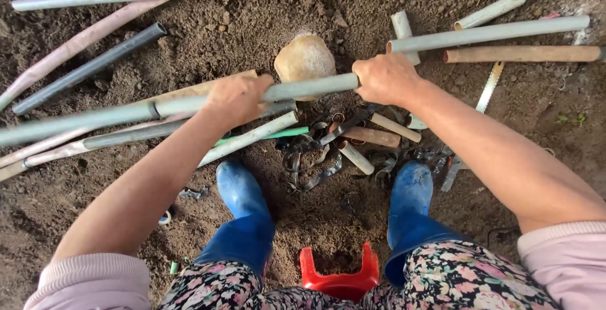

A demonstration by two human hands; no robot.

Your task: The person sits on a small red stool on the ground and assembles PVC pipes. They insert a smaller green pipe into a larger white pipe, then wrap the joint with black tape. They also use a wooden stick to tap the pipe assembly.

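Here, the left hand [237, 98] and right hand [384, 77] each wrapped tightly around one long grey plastic pipe [113, 115]. Between the grips, behind the pipe, sat a rounded tan stone [304, 57]; below them lay short pipe offcuts [379, 137].

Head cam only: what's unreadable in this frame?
- Grey pipe in both hands: far end cut off by the left edge.
- Left hand and right hand: palms and fingertips hidden behind the pipe.
- Red stool: mostly hidden by the legs.
- Metal scraps: tangled, too small to tell apart.
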